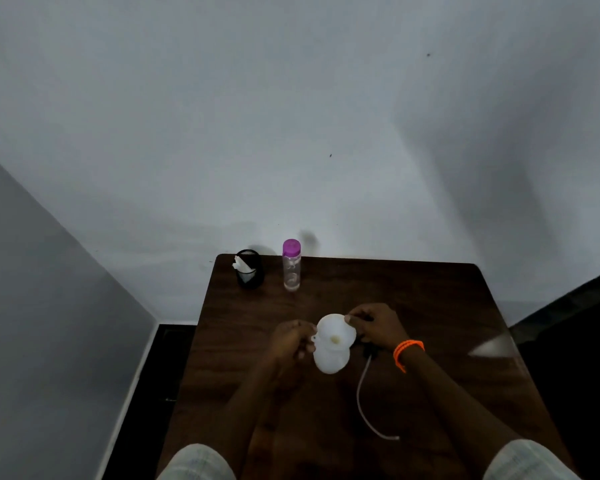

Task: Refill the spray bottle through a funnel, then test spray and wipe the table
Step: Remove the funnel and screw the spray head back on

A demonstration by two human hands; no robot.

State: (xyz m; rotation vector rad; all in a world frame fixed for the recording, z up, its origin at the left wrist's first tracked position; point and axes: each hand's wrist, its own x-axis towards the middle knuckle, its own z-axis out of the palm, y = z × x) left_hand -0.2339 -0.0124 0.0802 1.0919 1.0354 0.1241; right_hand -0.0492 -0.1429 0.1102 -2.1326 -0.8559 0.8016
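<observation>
Funnel (336, 332) atop spray bottle (330, 360) | betw hands | R hand (378, 323) pinches rim

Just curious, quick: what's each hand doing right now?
Left hand: fingers closed on the funnel rim's left side.
Right hand: fingers pinching the funnel rim's right side, over the white bottle.

Dark wood-grain table (413, 306), translucent plastic funnel (336, 332)

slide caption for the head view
Both hands steady a white funnel on the spray bottle.
</observation>
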